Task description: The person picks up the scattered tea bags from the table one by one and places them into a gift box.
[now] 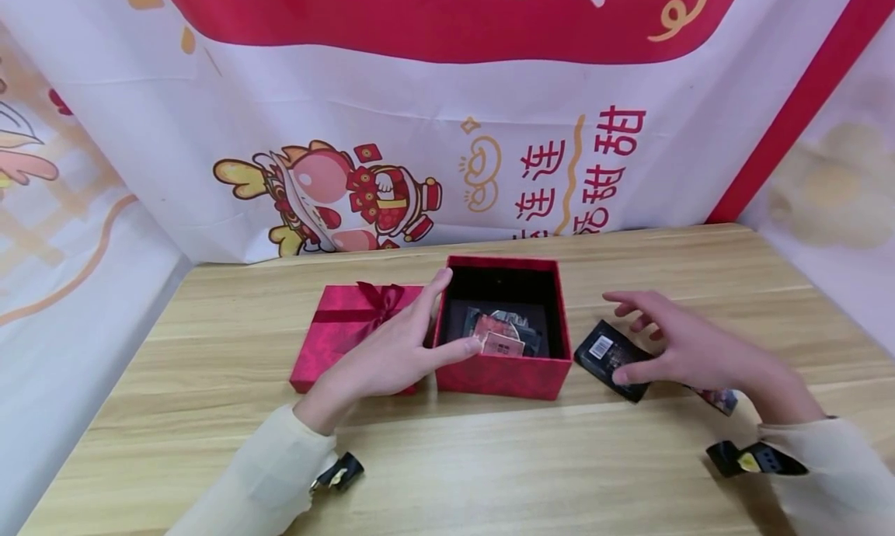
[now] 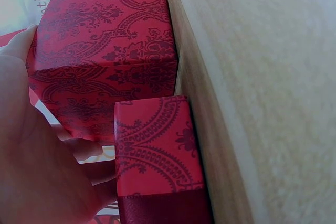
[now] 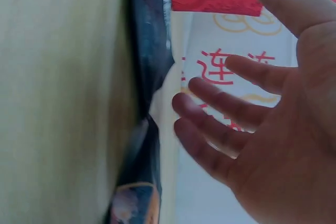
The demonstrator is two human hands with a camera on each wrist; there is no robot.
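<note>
A red patterned gift box (image 1: 505, 377) stands uncovered, its inside black, with several small dark and reddish packets (image 1: 499, 334) lying in it. My left hand (image 1: 391, 357) lies along the box's left side, fingers and thumb extended, thumb at the front rim. In the left wrist view those fingers are partly hidden behind the box (image 2: 105, 35). Over a black packet with a white barcode label (image 1: 611, 357), my right hand (image 1: 688, 346) hovers with its fingers spread and loosely bent. Between palm and packet (image 3: 152, 30) the right wrist view shows a gap.
Left of the box sits its red lid (image 1: 343, 318), topped with a dark red ribbon bow. A second packet with a colourful print (image 1: 720, 398) shows partly beneath my right wrist. A printed white and red cloth (image 1: 419, 93) hangs behind the wooden table (image 1: 489, 466).
</note>
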